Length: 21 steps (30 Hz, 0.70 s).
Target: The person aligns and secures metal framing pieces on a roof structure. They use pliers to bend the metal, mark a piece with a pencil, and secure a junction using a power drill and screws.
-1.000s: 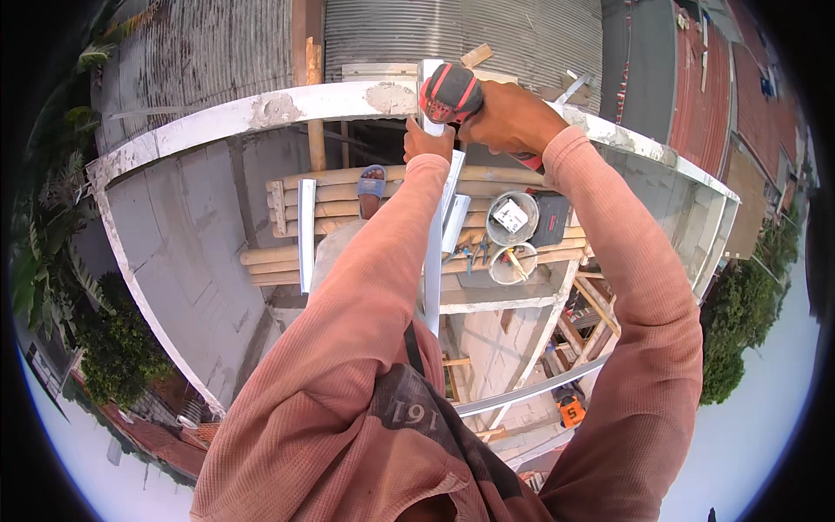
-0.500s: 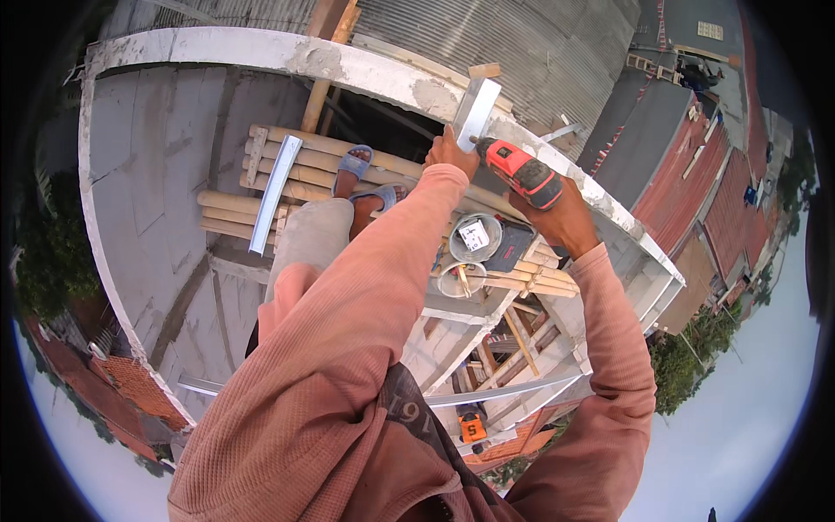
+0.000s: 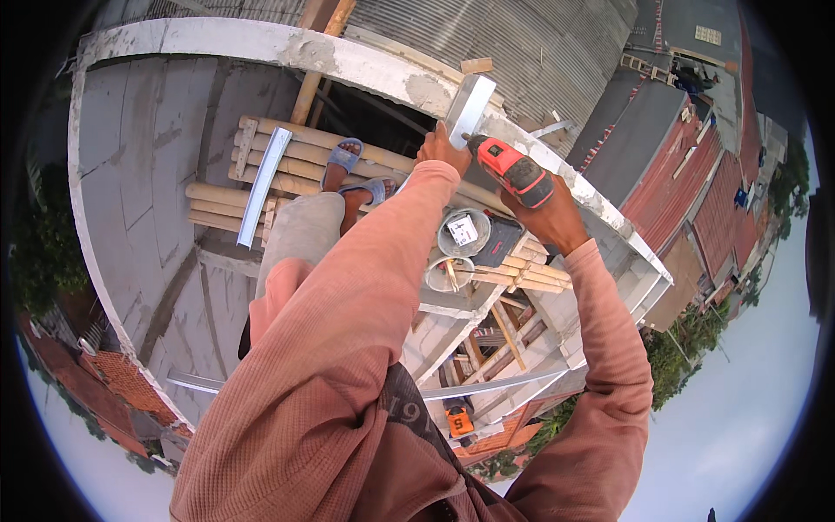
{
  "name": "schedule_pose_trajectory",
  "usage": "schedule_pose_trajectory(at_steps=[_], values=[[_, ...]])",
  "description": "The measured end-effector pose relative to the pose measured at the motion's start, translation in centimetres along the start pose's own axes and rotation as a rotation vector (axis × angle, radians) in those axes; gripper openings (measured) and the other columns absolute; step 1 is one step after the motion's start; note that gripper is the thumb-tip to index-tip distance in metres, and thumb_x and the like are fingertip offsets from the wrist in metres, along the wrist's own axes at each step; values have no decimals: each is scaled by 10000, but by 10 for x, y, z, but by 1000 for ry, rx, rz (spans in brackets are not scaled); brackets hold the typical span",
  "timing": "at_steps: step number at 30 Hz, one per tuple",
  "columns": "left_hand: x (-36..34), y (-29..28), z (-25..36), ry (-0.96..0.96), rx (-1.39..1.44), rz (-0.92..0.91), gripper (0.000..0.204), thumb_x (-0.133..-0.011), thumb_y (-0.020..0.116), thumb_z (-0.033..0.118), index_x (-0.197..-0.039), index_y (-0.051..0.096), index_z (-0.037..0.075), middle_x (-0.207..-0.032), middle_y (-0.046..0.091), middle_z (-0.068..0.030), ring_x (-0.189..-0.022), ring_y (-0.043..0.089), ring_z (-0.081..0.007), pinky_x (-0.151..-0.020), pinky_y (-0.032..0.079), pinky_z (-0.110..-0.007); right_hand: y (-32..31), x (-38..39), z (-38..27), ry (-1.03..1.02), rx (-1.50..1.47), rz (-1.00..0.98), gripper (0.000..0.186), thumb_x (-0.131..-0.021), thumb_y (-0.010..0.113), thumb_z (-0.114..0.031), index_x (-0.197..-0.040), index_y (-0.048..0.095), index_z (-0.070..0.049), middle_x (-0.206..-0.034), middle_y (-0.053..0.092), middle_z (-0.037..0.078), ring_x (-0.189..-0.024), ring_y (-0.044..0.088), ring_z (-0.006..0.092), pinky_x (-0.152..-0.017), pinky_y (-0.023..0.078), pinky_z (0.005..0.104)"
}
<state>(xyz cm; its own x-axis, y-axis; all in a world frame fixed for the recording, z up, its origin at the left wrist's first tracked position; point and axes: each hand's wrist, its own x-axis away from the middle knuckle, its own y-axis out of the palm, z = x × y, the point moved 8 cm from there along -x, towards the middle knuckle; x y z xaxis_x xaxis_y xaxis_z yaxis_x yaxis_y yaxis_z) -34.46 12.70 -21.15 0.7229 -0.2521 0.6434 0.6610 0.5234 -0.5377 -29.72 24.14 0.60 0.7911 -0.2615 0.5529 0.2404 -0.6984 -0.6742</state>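
My left hand is closed round the lower end of a short silver metal channel, which stands against the top of the rendered wall. In my right hand is a red and black cordless drill. Its chuck points at the channel, close beside my left fingers. Whether the tip touches the metal is too small to tell. A longer metal channel lies across the bamboo poles near my sandalled feet.
A clear bucket, a second tub and a dark case sit on the bamboo platform. The pale wall top curves round a deep drop. A person in orange is far below. Corrugated roofing lies beyond the wall.
The whole view has shifted slightly, so the scene sits a little further left and higher. Both hands keep their hold, with the drill still at the channel.
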Motion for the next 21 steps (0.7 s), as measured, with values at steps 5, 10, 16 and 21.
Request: schedule_pose_trajectory(at_steps=[5, 10, 16, 21], values=[[-3, 3, -5, -9, 25, 1, 722, -834, 640, 494, -1403, 522, 66, -1222, 627, -270, -1105, 633, -475, -954, 510, -554, 6, 2, 6, 186, 39, -134, 472, -867, 715, -282, -1290, 599, -109, -1141, 704, 203, -1044, 642, 444, -907, 527, 487], [-3, 3, -1, -15, 14, -16, 741, -829, 646, 502, -1410, 513, 63, -1224, 626, -269, -1116, 626, -477, -957, 510, -549, 6, 1, 11, 185, 38, -120, 485, -858, 717, -281, -1296, 592, -116, -1131, 707, 202, -1031, 648, 441, -906, 532, 487], [-4, 0, -2, -7, 24, -18, 764, -819, 669, 504, -1419, 499, 62, -1240, 618, -270, -1142, 615, -470, -970, 508, -539, 7, -2, 8, 180, 24, -110, 514, -821, 724, -244, -1307, 587, -146, -1103, 715, 198, -1026, 652, 444, -911, 535, 494], [-5, 3, -1, -11, -6, -62, 785, -823, 675, 503, -1446, 481, 66, -1271, 607, -265, -1165, 608, -464, -985, 505, -534, 5, -5, 10, 157, 25, -118, 545, -795, 719, -210, -1318, 572, -171, -1053, 724, 193, -1003, 662, 436, -885, 547, 502]])
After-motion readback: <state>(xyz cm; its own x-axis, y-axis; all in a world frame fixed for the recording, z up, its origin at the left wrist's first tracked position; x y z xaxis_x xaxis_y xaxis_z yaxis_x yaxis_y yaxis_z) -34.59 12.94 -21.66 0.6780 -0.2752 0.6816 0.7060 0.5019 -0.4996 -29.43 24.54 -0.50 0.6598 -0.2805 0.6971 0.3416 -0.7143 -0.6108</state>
